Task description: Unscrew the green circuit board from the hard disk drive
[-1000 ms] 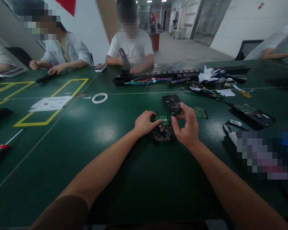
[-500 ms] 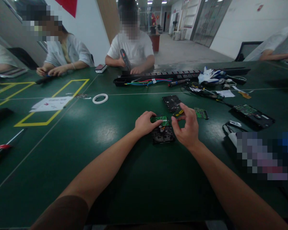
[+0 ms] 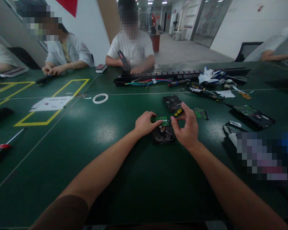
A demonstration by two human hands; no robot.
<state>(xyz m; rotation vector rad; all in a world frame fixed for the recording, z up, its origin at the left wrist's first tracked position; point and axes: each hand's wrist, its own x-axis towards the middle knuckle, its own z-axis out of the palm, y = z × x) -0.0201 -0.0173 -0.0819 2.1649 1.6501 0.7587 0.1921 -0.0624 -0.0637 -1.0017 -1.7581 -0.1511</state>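
Note:
A black hard drive (image 3: pixel 163 135) lies on the green table with a green circuit board (image 3: pixel 163 120) at its far end. My left hand (image 3: pixel 146 124) grips the drive's left side, its thumb lying over the board. Just right of the drive, my right hand (image 3: pixel 187 127) has thumb and forefinger around a small black and yellow tool (image 3: pixel 178 112). The tool's tip is too small to make out. Beyond it rests a second black drive (image 3: pixel 172 103), and a loose circuit board (image 3: pixel 201 113) lies to the right of my fingers.
A white tape ring (image 3: pixel 100 98) and a paper sheet (image 3: pixel 51 103) lie left. Across the table are a long black rail (image 3: pixel 182 75) with wires, and gloves (image 3: pixel 212 76). Another drive (image 3: pixel 253 115) is right; a red-black screwdriver (image 3: pixel 1 150) far left. Several people sit around.
The black and yellow tool has turned slightly in my right hand, which has barely shifted. My left hand and the drive stay still. The person opposite has tilted a handheld tool.

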